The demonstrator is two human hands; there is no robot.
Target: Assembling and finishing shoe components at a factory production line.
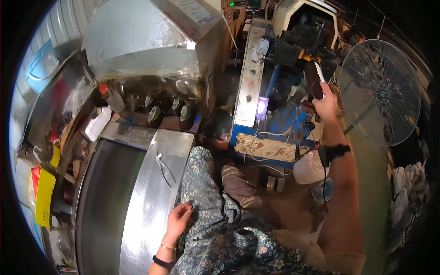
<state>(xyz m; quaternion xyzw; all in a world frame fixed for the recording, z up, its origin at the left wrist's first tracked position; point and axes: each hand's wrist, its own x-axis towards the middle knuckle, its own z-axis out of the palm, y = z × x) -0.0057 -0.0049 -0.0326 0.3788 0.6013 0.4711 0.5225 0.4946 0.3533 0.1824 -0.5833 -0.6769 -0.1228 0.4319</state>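
At the right, my right hand is stretched out toward the machine, its fingers closed round a dark brown, long piece with a white edge. The exact kind of this piece cannot be made out. My left hand rests by my lap, at the edge of a shiny metal plate. Its fingers are curled together, and what they hold, if anything, is hidden. Metal pliers lie on that plate, ahead of my left hand and apart from it. A patterned cloth covers my lap.
A dark conveyor belt runs left of the plate, beneath a metal hood with several dark shoe-like shapes under it. Ahead stands a blue-framed machine. A large caged fan and a white container are at the right.
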